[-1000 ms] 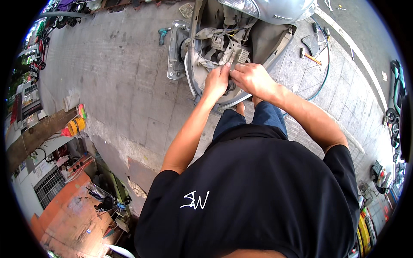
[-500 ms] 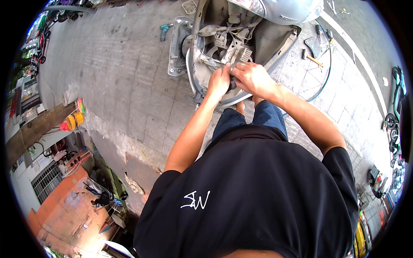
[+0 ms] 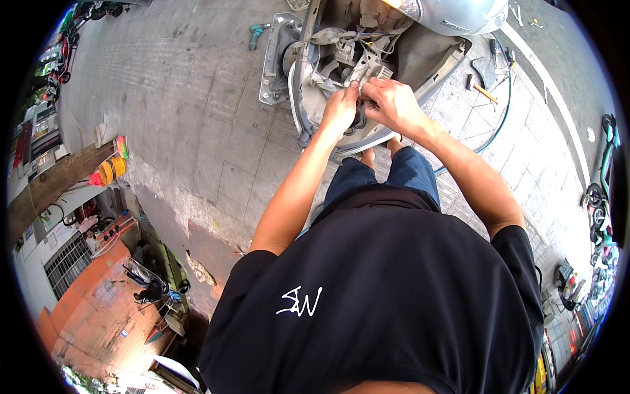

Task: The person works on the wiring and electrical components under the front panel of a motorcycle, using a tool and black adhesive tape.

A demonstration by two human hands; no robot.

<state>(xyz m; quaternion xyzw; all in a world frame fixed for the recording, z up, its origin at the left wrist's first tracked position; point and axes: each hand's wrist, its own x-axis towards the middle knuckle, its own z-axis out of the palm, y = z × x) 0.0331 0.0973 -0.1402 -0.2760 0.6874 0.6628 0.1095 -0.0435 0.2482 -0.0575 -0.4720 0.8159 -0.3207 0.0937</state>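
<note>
Both hands meet over the opened body of a scooter [image 3: 441,73], whose grey shell surrounds bare wiring and dusty parts. My left hand [image 3: 340,110] is closed, thumb and fingers pinched together at the near end of a pale metal bracket [image 3: 371,65]. Right beside it, my right hand [image 3: 392,105] is closed too, its fingers curled down and inward. Whatever lies between the fingertips is small and hidden by the hands. Beyond them runs a taped wiring bundle [image 3: 326,37] with loose wires.
A grey panel [image 3: 270,77] lies left of the scooter, with a teal cordless drill [image 3: 255,37] beyond it. On the right are a hammer [image 3: 484,93], a dark flat piece [image 3: 484,69] and a hose [image 3: 504,108]. A silver rounded cover [image 3: 459,14] overhangs the far side.
The whole view has shifted slightly, with the scooter now a little higher and further right. Both hands stay together at the same spot, fingers still bent.
</note>
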